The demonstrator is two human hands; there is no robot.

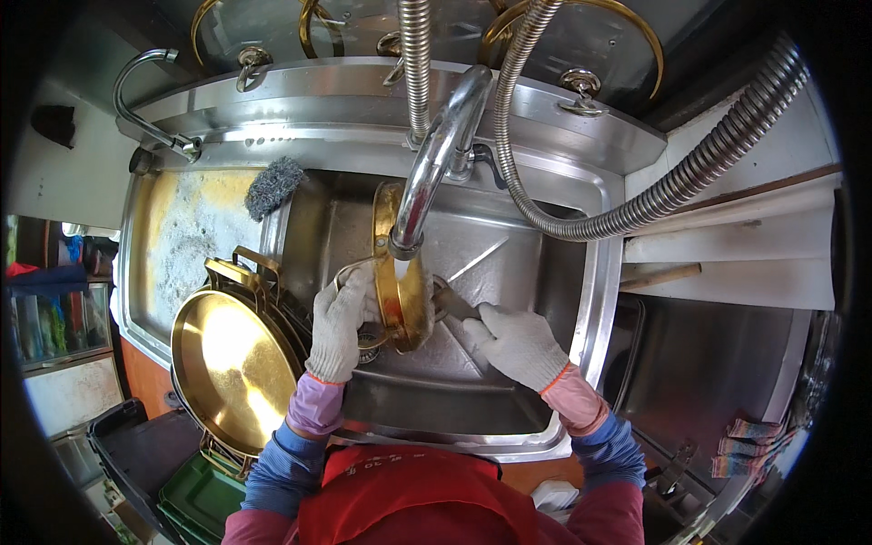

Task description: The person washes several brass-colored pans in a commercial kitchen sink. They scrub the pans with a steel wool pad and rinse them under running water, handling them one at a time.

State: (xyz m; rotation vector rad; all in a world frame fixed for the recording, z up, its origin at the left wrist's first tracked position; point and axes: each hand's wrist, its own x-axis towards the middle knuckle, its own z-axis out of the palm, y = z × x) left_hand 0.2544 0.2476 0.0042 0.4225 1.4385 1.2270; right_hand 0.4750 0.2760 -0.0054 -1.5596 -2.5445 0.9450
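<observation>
A brass-coloured pan (392,300) is tipped on its edge above the right sink basin (368,409), under the chrome faucet (429,177). White water runs from the spout onto it. My left hand (340,323), in a white knit glove, grips the pan by its loop handle (349,267). In my right hand (521,344), also gloved, is a flat dark-grey tool (455,304) that reaches the pan's underside; its exact kind is unclear. The pan's inner face is mostly turned from view.
Soapy water fills the left basin (197,225); a steel-wool scourer (274,189) sits on the divider. Several brass-coloured pans (235,361) are stacked at the left. A flexible metal hose (613,225) loops over the right side. A green lid (204,501) is below the pans.
</observation>
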